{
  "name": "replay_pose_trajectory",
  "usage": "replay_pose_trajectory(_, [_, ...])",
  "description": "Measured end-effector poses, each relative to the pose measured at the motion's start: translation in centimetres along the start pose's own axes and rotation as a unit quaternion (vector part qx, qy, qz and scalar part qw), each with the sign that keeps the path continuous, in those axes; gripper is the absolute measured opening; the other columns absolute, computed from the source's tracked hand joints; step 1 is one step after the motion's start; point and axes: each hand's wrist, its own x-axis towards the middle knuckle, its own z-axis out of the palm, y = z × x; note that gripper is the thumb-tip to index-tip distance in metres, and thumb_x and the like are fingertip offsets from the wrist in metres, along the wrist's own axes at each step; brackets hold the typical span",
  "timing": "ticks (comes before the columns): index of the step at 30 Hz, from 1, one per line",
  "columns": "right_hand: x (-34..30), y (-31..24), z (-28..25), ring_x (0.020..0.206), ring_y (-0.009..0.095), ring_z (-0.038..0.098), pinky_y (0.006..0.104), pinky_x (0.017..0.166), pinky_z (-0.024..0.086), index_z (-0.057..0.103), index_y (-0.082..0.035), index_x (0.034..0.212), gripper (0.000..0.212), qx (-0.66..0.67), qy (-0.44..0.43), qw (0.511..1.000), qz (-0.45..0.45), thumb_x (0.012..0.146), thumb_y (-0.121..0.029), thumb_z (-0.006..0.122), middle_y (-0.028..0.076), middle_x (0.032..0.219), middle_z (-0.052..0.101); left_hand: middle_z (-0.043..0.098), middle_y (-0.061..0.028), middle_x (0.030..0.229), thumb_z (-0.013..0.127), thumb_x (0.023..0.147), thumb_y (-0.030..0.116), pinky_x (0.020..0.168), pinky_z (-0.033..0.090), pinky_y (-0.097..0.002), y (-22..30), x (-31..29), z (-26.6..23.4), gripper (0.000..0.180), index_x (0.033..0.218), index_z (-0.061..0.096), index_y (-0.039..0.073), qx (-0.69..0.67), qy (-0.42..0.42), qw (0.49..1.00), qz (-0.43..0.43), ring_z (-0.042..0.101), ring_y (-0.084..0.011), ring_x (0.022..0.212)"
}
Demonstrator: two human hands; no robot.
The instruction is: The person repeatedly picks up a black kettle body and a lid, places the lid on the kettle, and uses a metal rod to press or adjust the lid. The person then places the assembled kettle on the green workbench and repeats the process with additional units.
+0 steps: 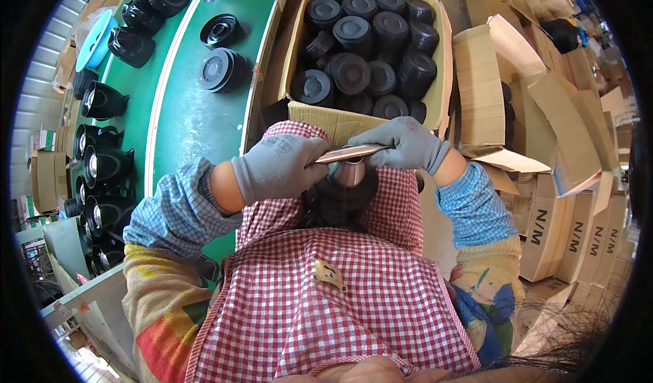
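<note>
My left hand [280,169] and my right hand [407,143], both in grey knit gloves, are closed on opposite ends of a thin flat bar [351,153]. The bar is pale with a brownish edge and lies across the top of a shiny metal collar [348,173]. Below the collar a black rounded part [340,198] rests on my lap, between the knees, against a red-checked apron [326,267]. Whether the bar touches the collar, I cannot tell. The lower side of the black part is hidden in shadow.
Beyond my hands stands an open cardboard box [333,114] filled with stacked black round lids [353,32]. At left, a green conveyor belt [187,131] carries loose black lids [221,69] and several black pots [105,165]. Open cartons [486,90] stand to the right.
</note>
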Motion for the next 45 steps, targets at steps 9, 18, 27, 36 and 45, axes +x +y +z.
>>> replay_pose_trajectory(9, [1.9, 1.2, -0.4, 0.087, 0.036, 0.070, 0.0421, 0.078, 0.055, 0.068, -0.024, 0.126, 0.041, -0.072, -0.141, 0.987, -0.003, 0.086, -0.030, 0.070, 0.013, 0.097, 0.074, 0.067, -0.0197, 0.078, 0.059, 0.099, 0.026, 0.064, 0.054, -0.0472, 0.7, -0.3, 0.7, 0.028, 0.112, 0.057, 0.001, 0.009, -0.050, 0.998, -0.022, 0.069, -0.0372, 0.070])
replay_pose_trajectory(18, [3.4, 5.3, 1.3, 0.118, 0.043, 0.059, 0.0531, 0.100, 0.047, 0.070, -0.007, 0.106, 0.055, -0.093, -0.048, 0.967, -0.233, 0.084, -0.057, 0.070, 0.020, 0.127, 0.064, 0.068, -0.0192, 0.079, 0.051, 0.104, 0.032, 0.068, 0.055, -0.0455, -1.6, 2.7, 0.2, 0.035, 0.109, 0.062, -0.001, -0.068, -0.078, 0.995, -0.007, 0.069, -0.0368, 0.074])
replay_pose_trajectory(27, [1.3, -1.1, 2.9, 0.153, 0.044, 0.021, 0.0564, 0.123, 0.017, 0.025, -0.014, 0.163, 0.083, 0.052, -0.047, 0.990, -0.119, 0.100, -0.064, 0.044, 0.024, 0.165, 0.024, 0.072, -0.0197, 0.090, 0.050, 0.102, 0.036, 0.079, 0.055, -0.0429, -10.2, 7.0, 1.6, 0.042, 0.105, 0.073, 0.002, -0.114, -0.041, 0.988, 0.097, 0.070, -0.0344, 0.085])
replay_pose_trajectory(36, [1.6, -7.2, 5.8, 0.128, 0.040, 0.054, 0.0504, 0.109, 0.038, 0.048, -0.003, 0.149, 0.067, 0.111, 0.087, 0.972, -0.188, 0.105, -0.052, 0.043, 0.022, 0.146, 0.052, 0.071, -0.0206, 0.115, 0.058, 0.093, 0.042, 0.097, 0.051, -0.0423, -2.2, 16.3, 3.6, 0.044, 0.113, 0.074, 0.007, -0.161, -0.059, 0.978, 0.121, 0.067, -0.0362, 0.107])
replay_pose_trajectory(45, [1.1, -4.5, 2.7, 0.142, 0.043, 0.040, 0.0544, 0.119, 0.027, 0.065, -0.013, 0.134, 0.073, -0.032, 0.027, 0.998, -0.050, 0.089, -0.070, 0.059, 0.019, 0.153, 0.047, 0.064, -0.0168, 0.096, 0.067, 0.087, 0.014, 0.072, 0.056, -0.0448, -8.9, 10.7, 2.0, 0.017, 0.100, 0.062, 0.006, 0.090, 0.128, 0.981, 0.114, 0.067, -0.0369, 0.086])
